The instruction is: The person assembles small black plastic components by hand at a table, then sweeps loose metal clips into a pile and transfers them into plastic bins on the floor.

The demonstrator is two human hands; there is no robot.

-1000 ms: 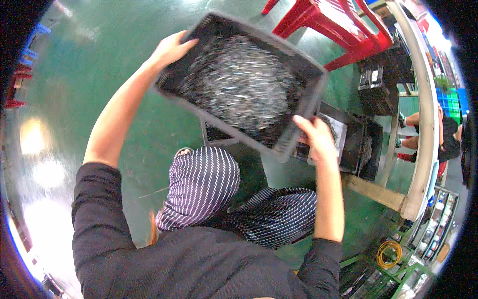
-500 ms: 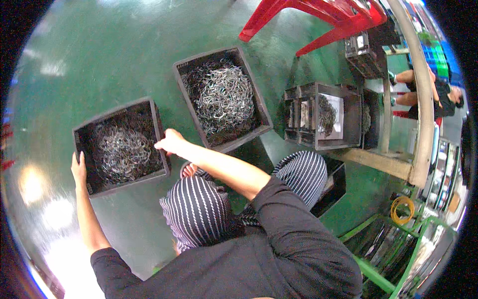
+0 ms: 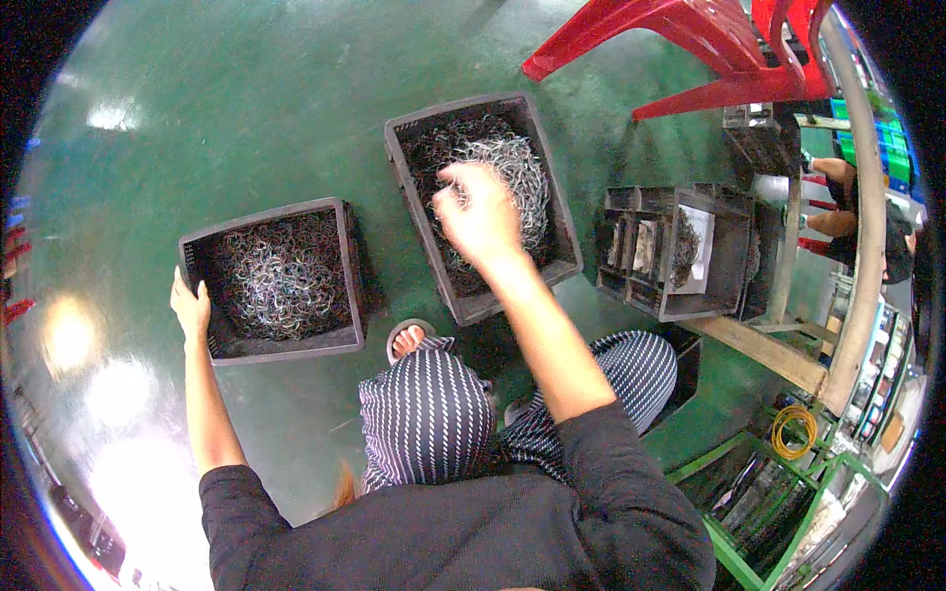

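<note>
My left hand [image 3: 193, 309] grips the left wall of a black plastic crate [image 3: 286, 352], thumb over the rim and fingers outside. Inside it lies a heap of small curved metal pieces [image 3: 286, 291], too small to make out exactly. My right hand [image 3: 480, 212], smeared by motion, hovers over a second black crate [image 3: 572, 222] to the right. Its thumb and a finger look apart, with nothing visible between them. Beneath it, this crate holds a shinier heap of similar curved metal pieces [image 3: 527, 172], partly covered by the hand.
A red plastic chair [image 3: 680, 44] stands at the far right. Nearer are dark crates [image 3: 714, 261] holding parts and a pale sheet, beside a wooden frame [image 3: 769, 360]. A green metal frame [image 3: 729, 537] and a yellow coil [image 3: 794, 433] are at lower right. Another person [image 3: 843, 212] is beyond.
My right hand has left the left crate's right rim and moved right, over the second crate. The left crate has turned slightly, my left hand still on its wall. The whole view has shifted.
</note>
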